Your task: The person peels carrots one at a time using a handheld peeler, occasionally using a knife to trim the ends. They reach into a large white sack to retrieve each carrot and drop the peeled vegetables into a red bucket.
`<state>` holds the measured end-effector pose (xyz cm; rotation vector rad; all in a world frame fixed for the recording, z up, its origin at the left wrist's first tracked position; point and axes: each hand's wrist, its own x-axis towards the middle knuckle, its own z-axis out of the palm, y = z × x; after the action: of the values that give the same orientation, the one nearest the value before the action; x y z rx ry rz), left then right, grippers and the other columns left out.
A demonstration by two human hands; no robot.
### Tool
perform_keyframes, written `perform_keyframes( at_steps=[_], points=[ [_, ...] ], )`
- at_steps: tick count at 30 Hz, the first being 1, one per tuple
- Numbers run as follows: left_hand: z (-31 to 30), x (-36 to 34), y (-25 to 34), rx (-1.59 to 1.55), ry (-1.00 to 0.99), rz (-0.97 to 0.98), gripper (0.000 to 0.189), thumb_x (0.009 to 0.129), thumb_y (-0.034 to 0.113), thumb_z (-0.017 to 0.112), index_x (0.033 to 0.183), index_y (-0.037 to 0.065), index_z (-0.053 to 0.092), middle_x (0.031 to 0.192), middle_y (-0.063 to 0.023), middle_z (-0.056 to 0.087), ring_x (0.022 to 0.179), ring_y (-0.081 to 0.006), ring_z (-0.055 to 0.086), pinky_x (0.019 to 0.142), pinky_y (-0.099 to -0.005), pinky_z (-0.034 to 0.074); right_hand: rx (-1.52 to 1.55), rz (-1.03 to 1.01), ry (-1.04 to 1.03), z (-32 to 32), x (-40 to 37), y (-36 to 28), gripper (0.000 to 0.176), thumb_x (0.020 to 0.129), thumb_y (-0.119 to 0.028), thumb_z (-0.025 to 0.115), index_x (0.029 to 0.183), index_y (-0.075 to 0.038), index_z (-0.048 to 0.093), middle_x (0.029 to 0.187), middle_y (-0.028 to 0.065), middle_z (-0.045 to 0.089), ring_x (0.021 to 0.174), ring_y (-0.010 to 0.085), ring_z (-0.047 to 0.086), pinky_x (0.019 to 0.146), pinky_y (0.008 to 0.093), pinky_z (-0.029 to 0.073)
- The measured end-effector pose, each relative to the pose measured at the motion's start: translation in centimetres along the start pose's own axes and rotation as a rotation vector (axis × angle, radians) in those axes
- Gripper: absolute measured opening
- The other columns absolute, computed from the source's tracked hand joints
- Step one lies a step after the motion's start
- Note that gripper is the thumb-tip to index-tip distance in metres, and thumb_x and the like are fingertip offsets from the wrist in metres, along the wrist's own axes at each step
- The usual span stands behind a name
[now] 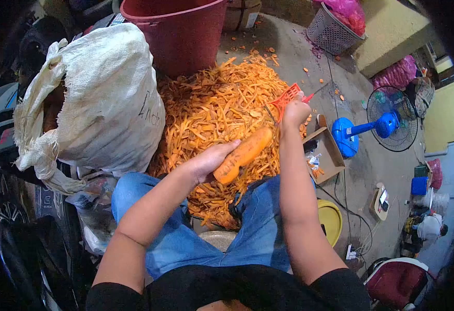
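My left hand (214, 159) is closed around the near part of a thick orange carrot (243, 155), which is partly peeled and has brown patches left on its skin. It is held tilted, its far end up and to the right. My right hand (295, 112) grips a red peeler (287, 96), raised beyond the carrot's far end and apart from it. Below both hands lies a big heap of orange peelings (206, 111), spread on the floor between and beyond my knees.
A full white woven sack (110, 98) stands at left, beside a large dark red tub (177, 36). On the right are an open cardboard box (328, 153), a blue fan (367, 127), a yellow lid (331, 223) and cables. A grey basket (333, 32) stands farther back.
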<state>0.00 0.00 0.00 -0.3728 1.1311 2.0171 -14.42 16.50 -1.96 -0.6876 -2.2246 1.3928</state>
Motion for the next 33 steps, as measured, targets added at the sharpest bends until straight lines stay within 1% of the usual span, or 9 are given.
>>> perform_keyframes(
  at_steps=[4, 9, 14, 19, 22, 24, 27, 30, 33],
  points=[
    [-0.8, 1.5, 0.8, -0.136, 0.037, 0.063, 0.035, 0.084, 0.034, 0.033, 0.101, 0.007, 0.047, 0.084, -0.0046, 0.055, 0.066, -0.0125, 0.055, 0.053, -0.0252, 0.046, 0.685, -0.223, -0.249, 1.4, -4.3, -1.5, 0.02, 0.081, -0.018, 0.045, 0.071, -0.001, 0.046, 0.059, 0.0072, 0.048, 0.053, 0.0141, 0.043, 0.05, 0.0294, 0.035],
    [-2.5, 3.3, 0.9, -0.235, 0.181, 0.241, 0.033, 0.085, 0.03, 0.03, 0.097, 0.004, 0.046, 0.084, -0.0061, 0.055, 0.065, -0.0119, 0.055, 0.054, -0.0252, 0.047, 0.341, -0.343, -0.496, 0.4, -11.4, -2.8, 0.024, 0.081, -0.019, 0.043, 0.066, -0.001, 0.043, 0.052, 0.0086, 0.044, 0.048, 0.0147, 0.039, 0.047, 0.0304, 0.035],
    [-2.8, 2.5, 0.8, -0.065, 0.033, 0.119, 0.038, 0.085, 0.034, 0.029, 0.097, 0.003, 0.046, 0.078, -0.0069, 0.056, 0.064, -0.0138, 0.055, 0.055, -0.0262, 0.046, 0.171, -0.339, -0.151, 1.8, -7.4, -1.9, 0.023, 0.08, -0.018, 0.044, 0.065, -0.001, 0.045, 0.053, 0.0093, 0.047, 0.049, 0.0156, 0.044, 0.047, 0.0305, 0.036],
    [-0.2, 0.8, 0.8, -0.017, 0.108, 0.063, 0.04, 0.086, 0.036, 0.024, 0.094, 0.005, 0.047, 0.079, -0.0067, 0.055, 0.065, -0.0139, 0.054, 0.054, -0.0266, 0.044, 0.358, 0.209, -0.018, 0.0, -0.8, -1.2, 0.022, 0.082, -0.018, 0.043, 0.072, 0.001, 0.049, 0.064, 0.0019, 0.051, 0.055, 0.0137, 0.045, 0.051, 0.0275, 0.037],
    [-1.4, 2.0, 1.1, -0.104, 0.144, 0.102, 0.038, 0.085, 0.035, 0.026, 0.095, 0.004, 0.047, 0.079, -0.0065, 0.056, 0.065, -0.0149, 0.054, 0.055, -0.0269, 0.045, 0.792, 0.004, -0.275, 1.4, -4.7, -1.3, 0.02, 0.08, -0.016, 0.045, 0.068, -0.001, 0.048, 0.058, 0.0044, 0.05, 0.054, 0.0129, 0.046, 0.049, 0.0273, 0.036],
    [-1.2, 2.1, 1.5, -0.21, 0.272, 0.116, 0.037, 0.085, 0.033, 0.026, 0.097, 0.004, 0.047, 0.078, -0.0065, 0.056, 0.066, -0.0163, 0.055, 0.057, -0.0272, 0.046, 0.37, -0.358, -0.318, 0.3, -9.5, -3.3, 0.02, 0.08, -0.017, 0.046, 0.069, -0.001, 0.048, 0.058, 0.0058, 0.049, 0.054, 0.015, 0.047, 0.05, 0.0284, 0.037],
    [-1.8, 2.2, 1.0, -0.281, 0.166, 0.235, 0.036, 0.085, 0.032, 0.027, 0.098, 0.004, 0.047, 0.08, -0.0061, 0.056, 0.068, -0.0153, 0.055, 0.058, -0.0268, 0.046, 0.201, -0.325, -0.457, 0.4, -10.9, -3.2, 0.022, 0.08, -0.02, 0.046, 0.071, 0.0, 0.049, 0.056, 0.0042, 0.045, 0.052, 0.0111, 0.041, 0.047, 0.0276, 0.034],
    [-1.8, 1.2, 0.9, 0.003, 0.137, 0.112, 0.035, 0.085, 0.031, 0.029, 0.1, 0.004, 0.046, 0.086, -0.0064, 0.055, 0.07, -0.0141, 0.055, 0.061, -0.0264, 0.046, 0.209, -0.382, -0.174, 1.3, -6.9, -2.8, 0.022, 0.08, -0.019, 0.046, 0.069, 0.0, 0.048, 0.058, 0.0104, 0.049, 0.052, 0.0198, 0.046, 0.051, 0.032, 0.037],
    [-0.4, 0.0, 1.6, -0.109, 0.137, 0.078, 0.034, 0.085, 0.031, 0.03, 0.103, 0.005, 0.044, 0.09, -0.0078, 0.055, 0.072, -0.0138, 0.055, 0.062, -0.026, 0.046, 0.447, -0.066, -0.077, 0.7, -1.4, -0.6, 0.024, 0.081, -0.019, 0.045, 0.071, 0.002, 0.049, 0.062, 0.0095, 0.052, 0.055, 0.0178, 0.048, 0.052, 0.03, 0.038]
  ],
)
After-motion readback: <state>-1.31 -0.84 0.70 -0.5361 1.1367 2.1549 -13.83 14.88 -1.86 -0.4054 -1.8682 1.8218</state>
